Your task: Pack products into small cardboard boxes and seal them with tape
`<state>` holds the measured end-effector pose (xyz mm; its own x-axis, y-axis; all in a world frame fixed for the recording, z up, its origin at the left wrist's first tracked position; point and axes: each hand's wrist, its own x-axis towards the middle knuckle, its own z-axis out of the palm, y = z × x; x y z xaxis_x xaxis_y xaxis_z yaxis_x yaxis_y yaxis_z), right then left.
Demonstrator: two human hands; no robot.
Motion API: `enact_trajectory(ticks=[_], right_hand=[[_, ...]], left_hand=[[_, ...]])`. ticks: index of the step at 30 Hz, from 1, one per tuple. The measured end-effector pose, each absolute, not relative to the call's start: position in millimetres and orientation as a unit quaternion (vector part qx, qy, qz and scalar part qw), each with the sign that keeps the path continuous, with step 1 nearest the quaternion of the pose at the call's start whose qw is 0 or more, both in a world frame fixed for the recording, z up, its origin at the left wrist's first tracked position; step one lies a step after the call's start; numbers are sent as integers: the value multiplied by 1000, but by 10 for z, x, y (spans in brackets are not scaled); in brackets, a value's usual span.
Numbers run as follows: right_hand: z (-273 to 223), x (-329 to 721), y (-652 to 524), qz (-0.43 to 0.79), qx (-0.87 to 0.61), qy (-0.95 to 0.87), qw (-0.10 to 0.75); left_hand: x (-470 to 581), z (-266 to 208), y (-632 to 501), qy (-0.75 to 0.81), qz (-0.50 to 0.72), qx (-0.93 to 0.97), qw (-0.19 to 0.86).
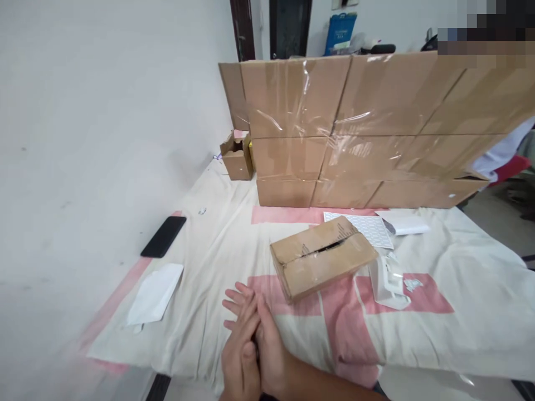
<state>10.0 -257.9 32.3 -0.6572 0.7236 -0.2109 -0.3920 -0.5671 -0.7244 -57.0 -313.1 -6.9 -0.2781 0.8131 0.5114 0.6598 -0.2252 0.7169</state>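
Note:
My left hand [238, 359] and my right hand [272, 348] are pressed against each other above the front of the bed-like covered table. The left fingers lie stretched across the right hand, and several right fingertips stick out spread on the far left side. I see nothing held; the space between the palms is hidden. Just beyond them, apart from both hands, a taped brown cardboard box [324, 253] lies at an angle, with a dark slit along its top seam.
A big taped cardboard panel [334, 128] stands across the back, a small open carton [237, 159] at its left. On the cloth [200, 301] lie a black phone [164, 236], a white sheet [154, 295], a white keyboard [371, 231] and a white plastic item [388, 281].

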Motion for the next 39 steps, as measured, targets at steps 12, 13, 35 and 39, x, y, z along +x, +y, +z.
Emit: enact_trajectory(ticks=[12,13,35,39], right_hand=[[-562,-84,-2324,911,-174,-294,232],[-580,-93,-2321,911,-161,-305,225],[552,1766,-2052,454,-167,-762,430],[509,2367,-1928,286,-315,-695,580]], left_hand=[[-2195,473,-614,678,583,399,203],[-2249,437,-266,680,573,406,211],[-922,1166,-1670,583,347,729,91],[-543,1156,-1921,487,151,860,11]])
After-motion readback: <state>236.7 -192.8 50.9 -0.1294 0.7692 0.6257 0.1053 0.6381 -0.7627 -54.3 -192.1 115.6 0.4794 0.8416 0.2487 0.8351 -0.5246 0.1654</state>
